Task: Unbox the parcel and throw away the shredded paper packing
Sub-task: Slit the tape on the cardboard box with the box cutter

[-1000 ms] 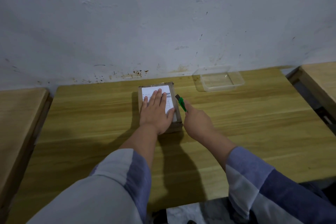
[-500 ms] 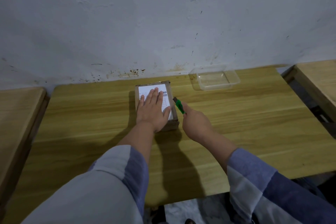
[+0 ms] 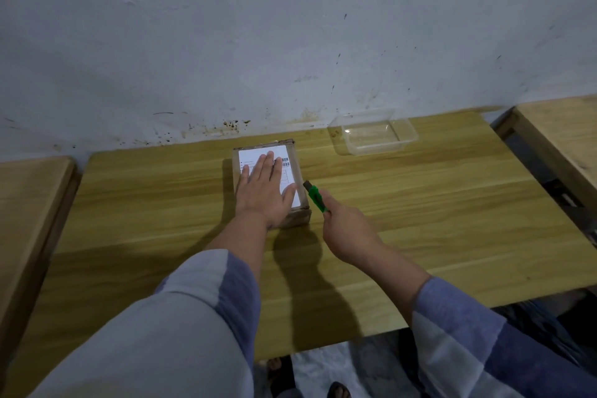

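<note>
A small brown cardboard parcel [image 3: 292, 152] with a white shipping label lies closed on the wooden table [image 3: 420, 210]. My left hand [image 3: 263, 194] rests flat on top of it, fingers spread, covering most of the label. My right hand [image 3: 347, 229] is closed around a green utility knife [image 3: 316, 197]. The knife's tip sits against the parcel's right side, near its front corner. No shredded paper shows.
A clear plastic container [image 3: 376, 132] stands empty at the back right of the table, against the stained white wall. Other wooden tables flank it on the left [image 3: 29, 203] and right [image 3: 562, 136]. Feet in sandals show below the table's front edge.
My right hand has drawn the knife back along the parcel's right side toward me. My left hand stays pressed on the parcel.
</note>
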`<action>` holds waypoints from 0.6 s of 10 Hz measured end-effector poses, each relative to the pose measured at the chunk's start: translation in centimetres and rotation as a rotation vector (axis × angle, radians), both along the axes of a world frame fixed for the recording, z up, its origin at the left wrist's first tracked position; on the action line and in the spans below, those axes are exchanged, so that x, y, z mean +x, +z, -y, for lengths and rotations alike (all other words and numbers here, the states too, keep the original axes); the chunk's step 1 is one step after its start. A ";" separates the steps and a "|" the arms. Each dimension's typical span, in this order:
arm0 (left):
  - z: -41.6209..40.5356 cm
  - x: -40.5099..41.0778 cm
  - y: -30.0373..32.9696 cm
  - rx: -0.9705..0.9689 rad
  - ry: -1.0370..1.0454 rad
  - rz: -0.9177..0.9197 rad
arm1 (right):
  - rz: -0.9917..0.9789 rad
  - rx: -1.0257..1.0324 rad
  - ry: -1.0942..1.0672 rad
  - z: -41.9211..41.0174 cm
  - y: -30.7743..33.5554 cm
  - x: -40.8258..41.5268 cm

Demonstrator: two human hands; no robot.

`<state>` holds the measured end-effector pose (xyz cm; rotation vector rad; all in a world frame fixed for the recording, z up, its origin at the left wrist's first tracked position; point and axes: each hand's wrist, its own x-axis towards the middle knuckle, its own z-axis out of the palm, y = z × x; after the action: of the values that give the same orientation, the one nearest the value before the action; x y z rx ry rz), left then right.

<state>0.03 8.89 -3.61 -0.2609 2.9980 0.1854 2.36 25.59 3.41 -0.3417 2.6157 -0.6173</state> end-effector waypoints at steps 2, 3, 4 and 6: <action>0.1 0.0 -0.1 -0.002 0.005 0.003 | 0.032 -0.001 0.015 -0.8 -0.3 1.1; 0.1 -0.1 0.0 0.001 0.006 0.003 | 0.030 -0.001 0.018 -1.0 -0.6 1.7; 0.1 0.0 0.0 0.003 0.003 0.001 | 0.051 -0.042 0.009 -1.4 -0.4 1.7; 0.1 0.0 -0.1 0.009 -0.003 -0.001 | 0.064 -0.097 0.009 -2.9 0.3 2.1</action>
<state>0.07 8.79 -3.67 -0.2560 2.9979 0.1982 4.49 28.48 3.71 -0.3570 2.5272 -0.7420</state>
